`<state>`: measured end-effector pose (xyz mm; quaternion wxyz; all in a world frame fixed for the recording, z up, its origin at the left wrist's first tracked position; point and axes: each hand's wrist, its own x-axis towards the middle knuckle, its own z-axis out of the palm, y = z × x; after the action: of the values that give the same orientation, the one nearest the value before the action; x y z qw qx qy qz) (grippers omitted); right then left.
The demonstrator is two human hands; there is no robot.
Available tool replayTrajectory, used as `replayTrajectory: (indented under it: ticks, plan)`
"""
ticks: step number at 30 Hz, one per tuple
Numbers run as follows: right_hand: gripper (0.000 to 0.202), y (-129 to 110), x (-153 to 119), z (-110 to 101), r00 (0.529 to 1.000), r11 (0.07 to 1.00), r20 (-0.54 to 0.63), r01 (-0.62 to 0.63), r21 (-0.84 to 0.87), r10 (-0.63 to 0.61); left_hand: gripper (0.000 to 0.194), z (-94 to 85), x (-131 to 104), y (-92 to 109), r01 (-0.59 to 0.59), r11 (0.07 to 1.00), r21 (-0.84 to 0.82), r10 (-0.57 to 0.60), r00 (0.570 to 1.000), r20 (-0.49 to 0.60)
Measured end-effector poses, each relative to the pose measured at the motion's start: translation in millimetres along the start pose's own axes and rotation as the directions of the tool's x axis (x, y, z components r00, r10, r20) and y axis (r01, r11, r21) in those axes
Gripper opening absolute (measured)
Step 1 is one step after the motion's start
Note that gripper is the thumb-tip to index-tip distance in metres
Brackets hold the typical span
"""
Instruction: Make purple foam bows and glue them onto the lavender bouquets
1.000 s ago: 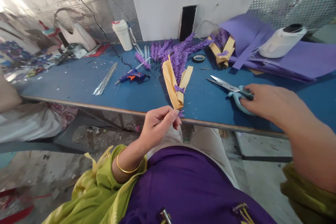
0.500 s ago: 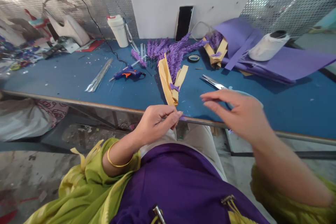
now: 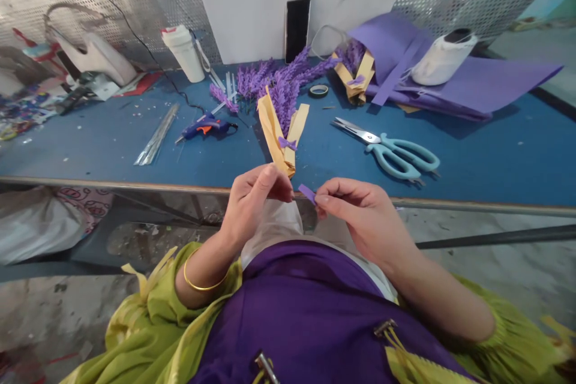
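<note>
Right hand (image 3: 369, 216) pinching purple strip (image 3: 306, 192) at bench (image 3: 324, 159) edge; left hand (image 3: 247, 201) curled beside, grip contents unclear. Bows already on front bouquet (image 3: 272, 132) and back bouquet (image 3: 358, 87); strip loose, unattached. Scissors (image 3: 373, 138) lying on bench.

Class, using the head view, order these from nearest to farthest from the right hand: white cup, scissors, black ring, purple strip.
1. Purple strip: in the fingertips of the right hand.
2. Scissors: just ahead.
3. Black ring: farther back, slightly left.
4. White cup: back, far left.
</note>
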<state>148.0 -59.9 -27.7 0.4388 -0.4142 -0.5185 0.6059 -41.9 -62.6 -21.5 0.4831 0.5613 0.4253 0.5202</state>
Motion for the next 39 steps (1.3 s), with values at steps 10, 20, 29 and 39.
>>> replayTrajectory:
  ticks: [10,20,29,39]
  plan:
    - [0.017,7,-8,11,0.993,0.995,-0.089,0.070,-0.077,-0.077,0.019,20.1,-8,-13,0.213,0.946,-0.243,-0.233,0.971,-0.056]
    - [0.017,4,-9,-1,0.981,0.963,-0.113,0.129,-0.238,-0.159,0.015,18.6,-9,-4,0.158,0.986,-0.054,-0.163,0.981,-0.108]
    - [0.024,7,2,8,0.990,0.992,-0.110,0.074,-0.104,-0.086,0.016,21.9,-6,-5,0.088,0.996,0.000,-0.087,0.988,-0.130]
    - [0.028,5,20,-10,0.970,0.997,-0.243,0.047,0.053,-0.033,0.016,-14.7,3,-21,-0.075,0.996,0.041,0.085,0.917,-0.390]
